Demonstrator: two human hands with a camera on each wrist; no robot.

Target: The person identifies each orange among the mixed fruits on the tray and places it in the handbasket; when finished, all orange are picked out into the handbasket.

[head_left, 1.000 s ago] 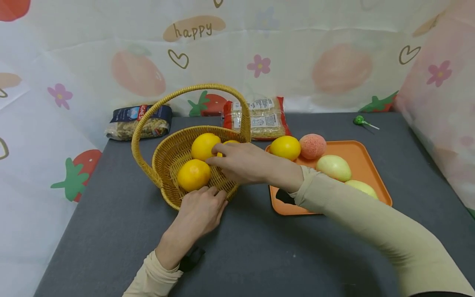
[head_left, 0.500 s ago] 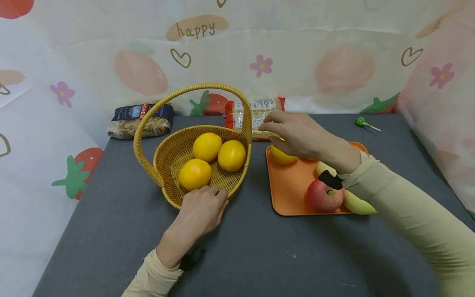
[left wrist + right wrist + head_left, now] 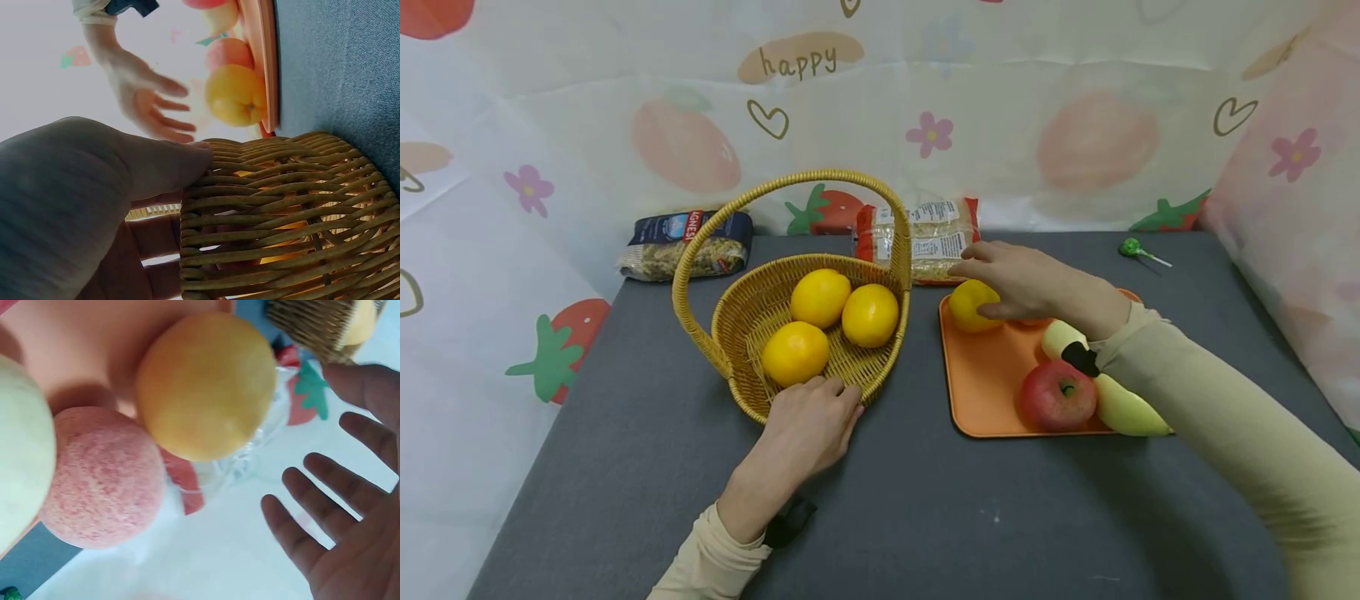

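My left hand (image 3: 808, 425) grips the near rim of a yellow wicker basket (image 3: 758, 296), thumb over the edge in the left wrist view. Several fingers show behind the weave there. Inside the basket lie three yellow oranges (image 3: 869, 315). My right hand (image 3: 1037, 287) hovers with spread fingers over the back left of an orange tray (image 3: 981, 400), right at another yellow orange (image 3: 970, 307). In the right wrist view a gap shows between its fingers and that orange (image 3: 206, 384). A pink rough-skinned round fruit (image 3: 103, 478) lies beside it, mostly hidden by the hand in the head view.
On the tray are also a red apple (image 3: 1058, 397) and pale yellow-green fruits (image 3: 1127, 408). Behind the basket lie a dark blue pasta bag (image 3: 688, 242) and a red-edged clear packet (image 3: 925, 237). A green lollipop (image 3: 1131, 247) lies at the back right.
My right hand has left the third orange in the basket and moved right to over the tray, lowering towards the orange there. The left hand keeps its hold on the basket.
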